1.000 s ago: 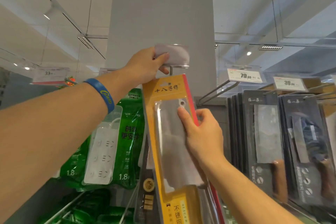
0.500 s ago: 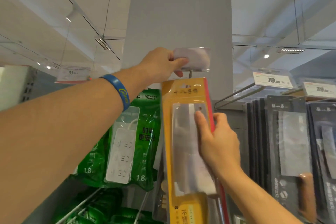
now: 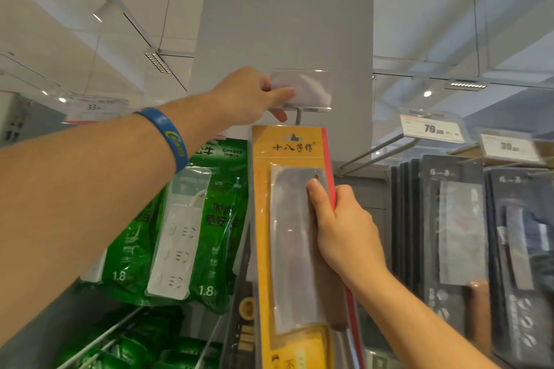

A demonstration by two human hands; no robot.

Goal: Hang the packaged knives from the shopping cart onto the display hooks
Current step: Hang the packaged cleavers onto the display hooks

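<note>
The left hand [image 3: 248, 96] pinched the one clear tag holder [image 3: 302, 88] atop the hook [image 3: 298, 117], with thumb and fingers closed on its left edge. The right hand [image 3: 344, 228] gripped the right edge of the single yellow knife pack [image 3: 287, 219], thumb flat across its front. The pack stood upright, its top just under the hook. Two dark packs [image 3: 449, 234] faced out on the right beneath two price tags [image 3: 431, 129]. One green pack [image 3: 209, 219] hung on the left.

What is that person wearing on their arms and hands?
Not much! The left hand has a blue wristband at its wrist, with yellow letters too blurry to read. The right hand wears nothing: no ring, watch or glove shows. No sleeves are in view on either side.
</note>
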